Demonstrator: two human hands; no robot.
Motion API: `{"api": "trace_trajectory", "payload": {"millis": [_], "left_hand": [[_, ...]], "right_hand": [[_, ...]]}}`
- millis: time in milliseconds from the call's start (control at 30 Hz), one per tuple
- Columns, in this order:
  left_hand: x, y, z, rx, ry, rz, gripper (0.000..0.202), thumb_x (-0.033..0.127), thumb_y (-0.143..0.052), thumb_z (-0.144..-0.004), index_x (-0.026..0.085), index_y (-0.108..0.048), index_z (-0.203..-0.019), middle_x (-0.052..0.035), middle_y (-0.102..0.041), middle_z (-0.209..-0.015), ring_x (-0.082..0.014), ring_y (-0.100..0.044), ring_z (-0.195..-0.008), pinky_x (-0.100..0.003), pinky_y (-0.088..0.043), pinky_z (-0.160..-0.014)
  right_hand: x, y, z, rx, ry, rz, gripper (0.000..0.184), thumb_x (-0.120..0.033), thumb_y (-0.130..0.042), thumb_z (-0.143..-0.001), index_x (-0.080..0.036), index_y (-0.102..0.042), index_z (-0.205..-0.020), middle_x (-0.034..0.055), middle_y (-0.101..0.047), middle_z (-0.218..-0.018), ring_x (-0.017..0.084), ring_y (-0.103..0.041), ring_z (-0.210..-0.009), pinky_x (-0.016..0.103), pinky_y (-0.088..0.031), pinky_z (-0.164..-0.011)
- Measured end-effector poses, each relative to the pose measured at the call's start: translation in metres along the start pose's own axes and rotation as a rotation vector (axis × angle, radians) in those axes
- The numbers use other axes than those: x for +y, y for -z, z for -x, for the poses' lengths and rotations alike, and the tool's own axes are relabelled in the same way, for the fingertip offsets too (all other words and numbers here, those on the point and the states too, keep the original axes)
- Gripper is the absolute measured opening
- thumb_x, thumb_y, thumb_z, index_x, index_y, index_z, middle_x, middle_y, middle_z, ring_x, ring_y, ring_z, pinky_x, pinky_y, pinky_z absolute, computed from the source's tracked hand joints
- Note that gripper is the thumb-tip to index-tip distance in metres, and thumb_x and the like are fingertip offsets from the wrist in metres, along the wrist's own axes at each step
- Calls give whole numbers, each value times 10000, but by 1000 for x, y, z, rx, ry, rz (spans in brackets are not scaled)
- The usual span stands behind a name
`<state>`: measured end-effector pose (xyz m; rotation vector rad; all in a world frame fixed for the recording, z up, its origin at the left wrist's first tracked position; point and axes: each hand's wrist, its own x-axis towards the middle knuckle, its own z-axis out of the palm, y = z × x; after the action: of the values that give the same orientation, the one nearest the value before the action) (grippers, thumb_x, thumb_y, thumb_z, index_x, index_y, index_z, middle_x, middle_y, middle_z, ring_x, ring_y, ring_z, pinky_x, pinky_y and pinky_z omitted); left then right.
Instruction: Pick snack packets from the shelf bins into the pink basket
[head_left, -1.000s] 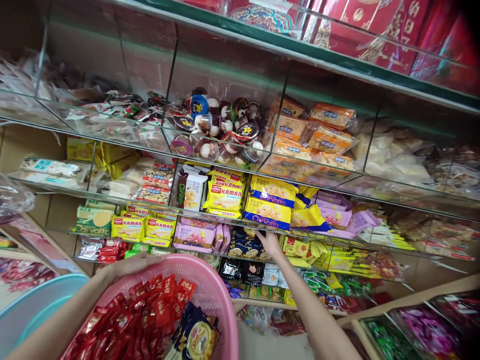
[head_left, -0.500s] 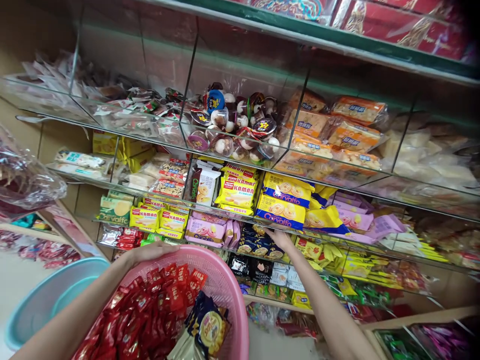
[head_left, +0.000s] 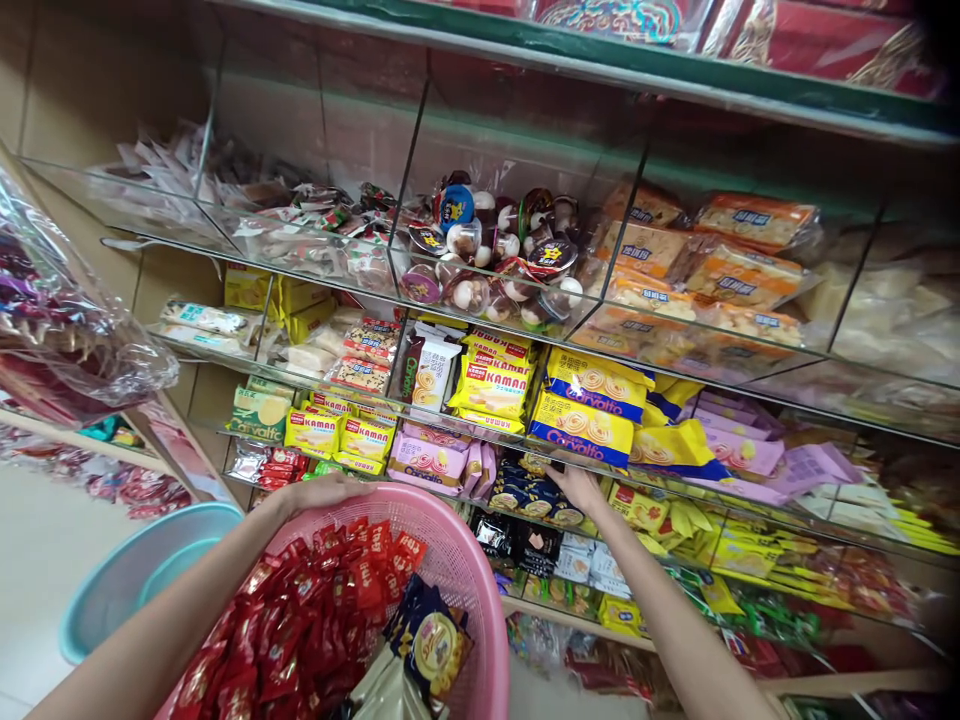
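While the left hand (head_left: 330, 490) hooks over the far rim of a round, pink plastic basket (head_left: 491, 620) with meshed walls, gripping it, the right hand (head_left: 581, 488) reaches into a shelf compartment of small, shiny navy-and-gold packets (head_left: 525, 490). Its fingertips are partly hidden among them, so whether they have closed on one I cannot tell.

Beneath the left forearm, the basket holds a large heap of small, glossy red packets (head_left: 289, 620); beside it, against the right-hand wall, lie more navy-and-gold wrapped packets (head_left: 439, 645), next to a pale beige wrapper (head_left: 390, 690).

Around the right hand, lilac biscuit packs (head_left: 427, 460) stand to the left of the navy stock, and yellow-and-blue biscuit packs (head_left: 585, 425) are stacked just above. Black foil packets (head_left: 517, 540) lie one row below. Higher up, yellow packs with red bands (head_left: 491, 380) sit left of the yellow-and-blue stack; over these, clear-sided cups with round, coloured lids (head_left: 487, 235) fill a glass-fronted bay, beside orange-and-clear wrapped blocks (head_left: 742, 265). At the far left, an oval, light-blue plastic basin (head_left: 105, 600) stands near the basket.
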<state>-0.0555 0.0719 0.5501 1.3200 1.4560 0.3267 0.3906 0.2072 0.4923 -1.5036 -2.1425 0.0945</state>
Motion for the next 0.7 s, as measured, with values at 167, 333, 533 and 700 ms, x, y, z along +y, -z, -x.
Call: {"api": "trace_trajectory", "payload": {"millis": [167, 333, 533, 700], "left_hand": [[8, -3, 7, 11, 46, 13, 551, 672, -540, -656, 167, -721, -783, -55, -722, -814, -243, -645, -806, -278, -479, -710], [16, -6, 12, 30, 69, 6, 553, 678, -551, -642, 169, -721, -776, -61, -721, -834, -251, -638, -836, -268, -480, -677], [6, -4, 6, 4, 44, 2, 560, 679, -551, -639, 162, -717, -776, -62, -720, -810, -231, -638, -742, -270, -475, -649], [0, -2, 6, 10, 28, 37, 578, 670, -554, -648, 181, -713, -913, -64, -714, -949, -240, -641, -863, -265, -484, -750]], "right_hand": [[-11, 5, 10, 8, 38, -52, 385, -476, -398, -833, -189, -572, -1021, 105, -637, -1000, 291, -592, -948, 399, -439, -823], [-17, 3, 17, 87, 51, -30, 451, -522, -408, -824, -176, -561, -1068, 124, -623, -1045, 303, -553, -1012, 445, -404, -881], [-12, -7, 22, 106, 63, -9, 464, -527, -418, -830, -170, -556, -1092, 135, -609, -1097, 307, -527, -1063, 464, -386, -901], [-12, -8, 28, 176, 92, 2, 461, -498, -405, -856, -150, -533, -1130, 154, -594, -1108, 312, -500, -1083, 462, -381, -912]]}}
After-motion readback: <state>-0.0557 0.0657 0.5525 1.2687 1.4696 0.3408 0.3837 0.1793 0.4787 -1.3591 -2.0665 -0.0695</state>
